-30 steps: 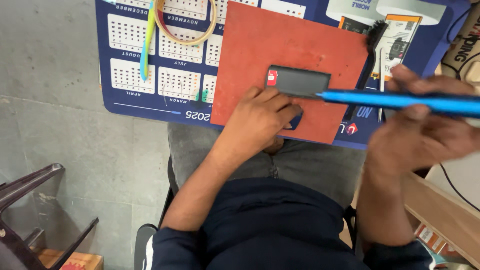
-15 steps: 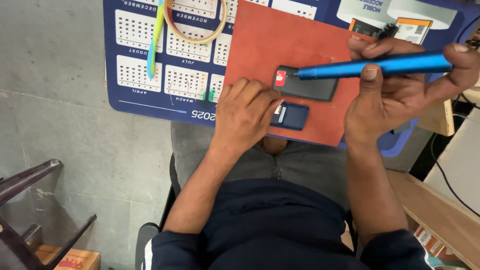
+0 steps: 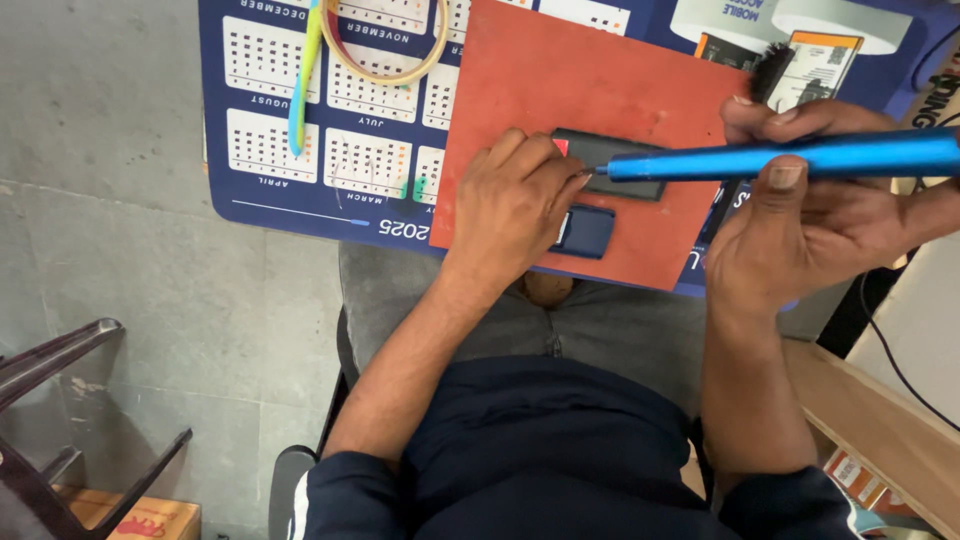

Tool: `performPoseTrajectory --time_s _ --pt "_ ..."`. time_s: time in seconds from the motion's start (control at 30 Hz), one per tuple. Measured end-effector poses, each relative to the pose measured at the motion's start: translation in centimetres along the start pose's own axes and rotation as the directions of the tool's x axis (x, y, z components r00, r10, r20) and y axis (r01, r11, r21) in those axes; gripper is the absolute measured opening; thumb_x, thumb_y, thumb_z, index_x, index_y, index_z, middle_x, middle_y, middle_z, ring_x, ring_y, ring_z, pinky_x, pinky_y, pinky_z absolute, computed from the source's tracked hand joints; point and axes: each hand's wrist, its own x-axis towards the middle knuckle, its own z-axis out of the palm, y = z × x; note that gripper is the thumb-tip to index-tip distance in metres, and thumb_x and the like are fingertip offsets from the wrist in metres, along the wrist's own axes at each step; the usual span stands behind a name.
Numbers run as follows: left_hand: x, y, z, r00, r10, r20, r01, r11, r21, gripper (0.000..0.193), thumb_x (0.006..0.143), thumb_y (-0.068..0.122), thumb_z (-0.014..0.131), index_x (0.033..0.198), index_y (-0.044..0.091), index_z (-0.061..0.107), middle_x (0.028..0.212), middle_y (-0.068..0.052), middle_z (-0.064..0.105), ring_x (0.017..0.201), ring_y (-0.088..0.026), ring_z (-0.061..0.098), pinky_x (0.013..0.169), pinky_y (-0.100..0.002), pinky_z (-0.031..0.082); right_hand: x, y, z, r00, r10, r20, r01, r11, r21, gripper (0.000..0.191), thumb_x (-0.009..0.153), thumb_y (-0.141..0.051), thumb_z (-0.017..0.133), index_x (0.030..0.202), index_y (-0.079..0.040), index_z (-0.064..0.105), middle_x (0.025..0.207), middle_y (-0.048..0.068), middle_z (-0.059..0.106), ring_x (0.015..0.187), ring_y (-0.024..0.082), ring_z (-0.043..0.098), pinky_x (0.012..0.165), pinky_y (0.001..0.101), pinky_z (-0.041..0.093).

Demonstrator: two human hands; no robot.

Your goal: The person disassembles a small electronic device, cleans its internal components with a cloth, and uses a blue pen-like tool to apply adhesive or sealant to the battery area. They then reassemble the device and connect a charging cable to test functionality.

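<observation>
Covering most of the work surface, a blue calendar mat [image 3: 300, 150] carries a red pad [image 3: 560, 80], whose near edge sits just above the person's lap, so little room is left toward the body. On the pad lies a dark flat device [image 3: 610, 160], with a smaller dark blue piece [image 3: 588, 232] just below it, lying apart. That suggests the opening work is partly done, with fasteners likely left. The left hand [image 3: 515, 205] presses curled fingers on the device's left end, pinning it. The right hand [image 3: 810, 225] grips a blue driver pen [image 3: 790, 158], its tip at the device's top face. Open pad remains above.
</observation>
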Motion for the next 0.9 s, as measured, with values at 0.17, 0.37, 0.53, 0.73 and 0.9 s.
performPoseTrajectory --time_s 0.17,0.37,0.53,0.73,0.9 --pt "-0.07 -0.07 -0.16 1.0 0.012 0.001 -0.012 1.0 -0.006 0.011 0.087 0.012 0.081 0.097 0.01 0.077 0.093 0.002 0.062 0.09 -0.019 0.06 0.072 -0.036 0.048 0.1 0.06 -0.49 1.0 -0.006 0.004 0.006 1.0 0.01 0.077 0.122 0.001 0.07 0.16 -0.033 0.012 0.109 0.022 0.067 0.094 0.034 0.077 0.089 0.0422 0.066" --pt "-0.1 0.02 -0.27 1.0 0.018 0.005 -0.018 1.0 0.0 0.012 0.086 0.012 0.082 0.097 0.01 0.079 0.095 0.002 0.064 0.088 -0.017 0.059 0.072 -0.034 0.048 0.07 0.08 -0.51 1.0 -0.022 0.022 0.022 1.0 -0.006 0.077 0.123 0.0 0.069 0.161 -0.035 0.012 0.109 0.023 0.066 0.095 0.035 0.078 0.09 0.0423 0.063" --pt "-0.03 0.07 -0.28 1.0 0.013 -0.005 -0.013 1.0 -0.019 0.011 0.085 0.013 0.082 0.095 0.011 0.079 0.093 0.003 0.065 0.089 -0.017 0.059 0.073 -0.034 0.049 0.01 0.01 -0.44 0.999 -0.027 0.026 0.028 1.0 -0.008 0.077 0.122 -0.001 0.07 0.161 -0.034 0.012 0.108 0.022 0.066 0.094 0.035 0.077 0.089 0.0422 0.063" --pt "-0.05 0.2 -0.52 0.999 -0.006 0.031 0.006 1.0 -0.009 0.01 0.084 0.012 0.082 0.094 0.011 0.079 0.09 0.003 0.064 0.087 -0.018 0.058 0.072 -0.035 0.049 -0.04 -0.02 -0.45 0.999 -0.024 0.027 0.024 1.0 -0.005 0.078 0.122 -0.002 0.071 0.161 -0.035 0.012 0.107 0.022 0.066 0.092 0.035 0.077 0.088 0.0417 0.063" --pt "0.07 0.34 -0.56 1.0 -0.018 0.025 0.019 0.999 -0.029 0.007 0.084 0.012 0.082 0.09 0.01 0.077 0.089 0.002 0.063 0.087 -0.019 0.059 0.073 -0.036 0.049 -0.01 -0.13 -0.46 1.0 -0.011 0.027 0.011 1.0 -0.003 0.078 0.122 -0.003 0.072 0.161 -0.034 0.012 0.106 0.022 0.066 0.092 0.035 0.077 0.088 0.0415 0.062"
